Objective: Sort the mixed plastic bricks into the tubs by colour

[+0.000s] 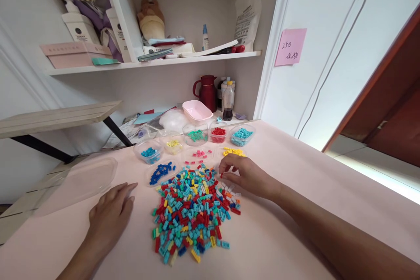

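Observation:
A mixed heap of small building bricks in several colours lies spread on the pink tabletop. At its upper right edge, my right hand is closed in a pinch, with a small red building brick showing at the fingertips. Left of the heap, my left hand rests on the table with fingers stretched out, holding nothing. Beyond the heap stand clear tubs of sorted bricks: blue, pale yellow, green, red and light blue. Dark blue bricks, pink bricks and yellow bricks sit nearer.
A clear plastic lid or tray lies at the left. Behind the tubs are a pink basin, a dark red jug and a bottle with dark liquid. A shelf spans above; a wooden bench stands left.

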The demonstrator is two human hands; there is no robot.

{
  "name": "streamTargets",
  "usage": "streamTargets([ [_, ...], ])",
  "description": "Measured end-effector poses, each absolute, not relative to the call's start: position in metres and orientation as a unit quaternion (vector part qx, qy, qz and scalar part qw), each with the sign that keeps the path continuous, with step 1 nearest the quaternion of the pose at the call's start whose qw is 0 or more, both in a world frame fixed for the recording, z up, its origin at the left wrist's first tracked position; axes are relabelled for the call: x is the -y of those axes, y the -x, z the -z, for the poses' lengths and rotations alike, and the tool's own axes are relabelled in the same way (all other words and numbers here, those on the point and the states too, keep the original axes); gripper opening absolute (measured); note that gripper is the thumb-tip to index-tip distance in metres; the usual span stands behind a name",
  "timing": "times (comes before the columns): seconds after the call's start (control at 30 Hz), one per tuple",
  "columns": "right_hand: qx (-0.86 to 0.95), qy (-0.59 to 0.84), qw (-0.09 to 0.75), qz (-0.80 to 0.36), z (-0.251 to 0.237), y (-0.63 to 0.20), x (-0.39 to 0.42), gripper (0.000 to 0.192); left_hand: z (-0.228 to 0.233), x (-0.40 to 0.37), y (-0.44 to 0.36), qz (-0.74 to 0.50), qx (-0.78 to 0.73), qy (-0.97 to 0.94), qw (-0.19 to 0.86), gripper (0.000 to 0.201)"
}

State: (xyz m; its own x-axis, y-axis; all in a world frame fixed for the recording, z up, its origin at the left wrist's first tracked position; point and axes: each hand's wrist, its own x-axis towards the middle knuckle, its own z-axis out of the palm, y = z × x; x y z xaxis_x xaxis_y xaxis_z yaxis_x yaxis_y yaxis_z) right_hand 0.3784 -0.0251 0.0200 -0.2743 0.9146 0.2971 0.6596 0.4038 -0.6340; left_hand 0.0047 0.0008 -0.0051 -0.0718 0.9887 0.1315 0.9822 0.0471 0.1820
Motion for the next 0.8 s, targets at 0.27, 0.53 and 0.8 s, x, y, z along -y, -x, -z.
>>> streamTargets([
  [0.27, 0.760, 0.548, 0.305, -0.173, -0.020, -0.382, 0.022, 0.011, 0.006, -0.001, -0.003, -0.105, -0.723, -0.683, 0.013, 0.048],
  [0.53, 0.763, 0.606, 0.199, -0.103, -0.019, -0.384, 0.022, 0.013, 0.009, -0.003, -0.001, -0.108, -0.722, -0.683, 0.008, 0.047],
  [0.8, 0.731, 0.596, 0.272, -0.193, -0.026, -0.389, 0.021, 0.013, 0.007, -0.001, -0.005, -0.098, -0.733, -0.673, -0.001, 0.046],
])
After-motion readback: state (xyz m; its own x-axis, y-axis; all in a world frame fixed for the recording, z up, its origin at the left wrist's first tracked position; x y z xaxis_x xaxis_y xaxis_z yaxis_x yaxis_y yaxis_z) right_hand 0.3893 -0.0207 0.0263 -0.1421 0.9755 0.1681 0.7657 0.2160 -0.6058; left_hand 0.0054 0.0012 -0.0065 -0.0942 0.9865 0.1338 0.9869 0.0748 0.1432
